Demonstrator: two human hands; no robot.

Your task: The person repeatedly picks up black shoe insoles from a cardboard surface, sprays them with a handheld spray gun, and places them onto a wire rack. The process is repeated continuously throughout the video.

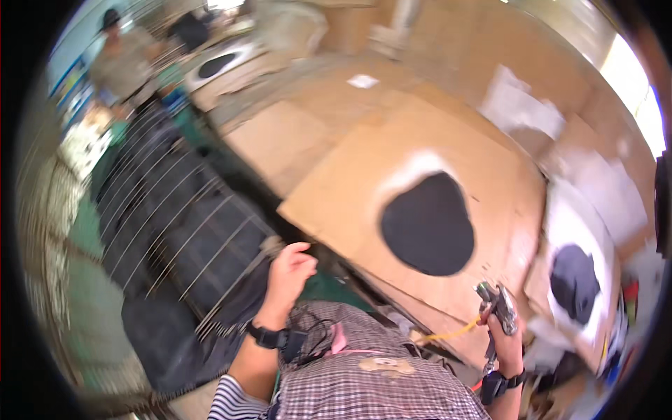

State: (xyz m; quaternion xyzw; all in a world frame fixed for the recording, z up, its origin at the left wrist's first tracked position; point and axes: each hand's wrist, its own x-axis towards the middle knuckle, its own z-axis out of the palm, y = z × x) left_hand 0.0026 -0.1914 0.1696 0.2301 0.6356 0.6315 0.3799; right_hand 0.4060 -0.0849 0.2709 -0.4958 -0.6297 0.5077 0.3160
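My right hand (505, 339) is wrapped round a metal spray gun (501, 308), at the near right corner of a cardboard sheet. A yellow hose (451, 330) runs close to the gun. On the cardboard (336, 182) lies a rounded, dark, flat piece (428, 225), with a whitish patch of overspray at its far edge. My left hand (288, 276) is raised left of the cardboard, near the corner of a wire rack (210, 241). Its fingers are curled in and nothing shows between them. Dark flat pieces (203, 259) lie under the rack's wires.
To the right, another dark piece (575, 283) rests on a white-coated board (570, 217). Cardboard walls (518, 63) with white paper stand behind. A person (126, 66) stands at the far left, beside another board (245, 56) with a dark oval piece.
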